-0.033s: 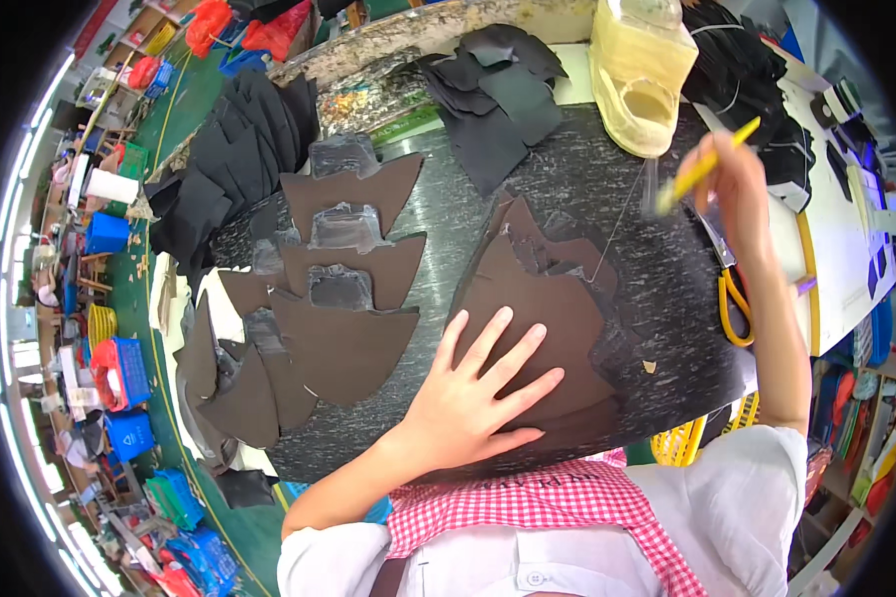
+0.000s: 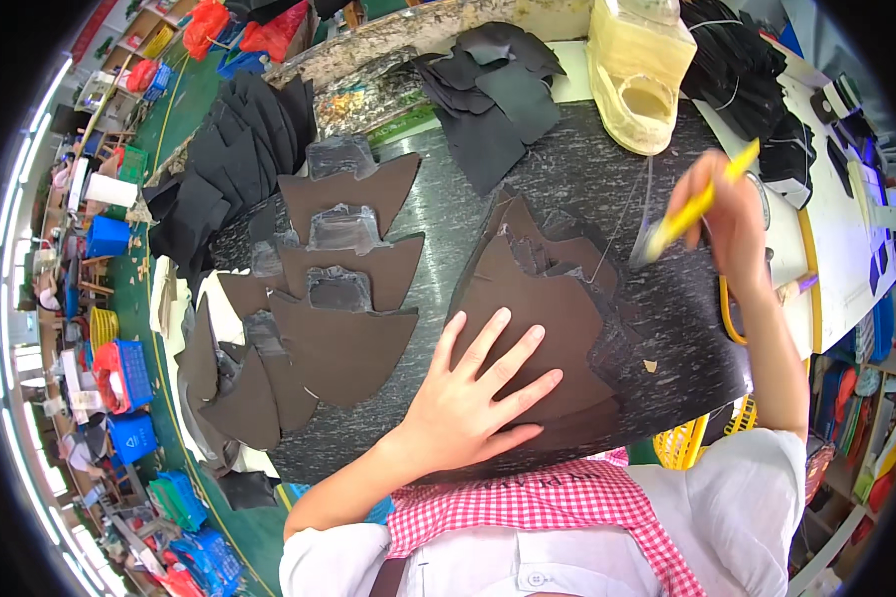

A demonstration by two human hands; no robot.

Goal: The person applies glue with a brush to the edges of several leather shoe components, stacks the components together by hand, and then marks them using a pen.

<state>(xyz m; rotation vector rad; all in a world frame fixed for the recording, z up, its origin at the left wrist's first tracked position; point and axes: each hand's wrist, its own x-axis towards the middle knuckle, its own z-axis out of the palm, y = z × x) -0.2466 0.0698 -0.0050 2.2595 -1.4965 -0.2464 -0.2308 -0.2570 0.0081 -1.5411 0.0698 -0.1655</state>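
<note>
My left hand [image 2: 483, 393] lies flat with fingers spread on a stack of dark brown cut pieces [image 2: 538, 318] on the black speckled tabletop. The stack's upper and right edges are smeared with glossy dark glue. In my right hand [image 2: 724, 214] is a yellow-handled brush [image 2: 695, 211], held above the table to the right of the stack. Its pale bristle end points down and left. Thin clear strands of glue run near the bristles, between the stack and a glue-crusted yellowish plastic container [image 2: 639, 60] with a cut-out opening.
More brown pieces [image 2: 348, 348] with glued tabs overlap at the left. Black pieces [image 2: 239, 149] are piled at the far left, others [image 2: 503, 95] at the far middle. Partly hidden behind my right forearm is a yellow scissor handle [image 2: 732, 316]. A yellow basket [image 2: 679, 443] stands below the table edge.
My right hand and the brush have moved down, nearer to me, and the bristle end has shifted slightly left. The left hand stays in place on the stack.
</note>
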